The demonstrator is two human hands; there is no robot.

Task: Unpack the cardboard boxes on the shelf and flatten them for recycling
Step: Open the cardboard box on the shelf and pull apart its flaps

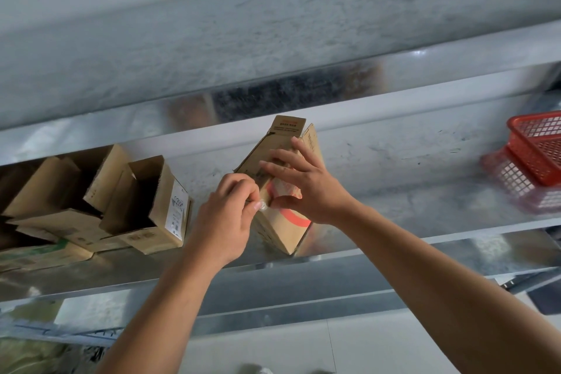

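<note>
Against the near left edge of the box (285,231), the left hand (226,209) pinches a wad of clear tape (261,206) in curled fingers. The right hand (299,182) lies spread over the top, pressing it down. The box stands on the metal shelf (394,167), its long axis running away from the person, so peeling would likely follow that line. Opened boxes (151,206) stand just left.

**Obscured and Illegible Areas**

The right hand (303,185) covers much of the tilted box (282,228); its print is blurred. The clear scrap (261,206) pinched by the left hand (224,215) is too small to identify. Label (179,212) text on the open box (151,206) is illegible. The red basket (537,149) is cut off at the right edge, and further boxes (45,191) at the left.
</note>
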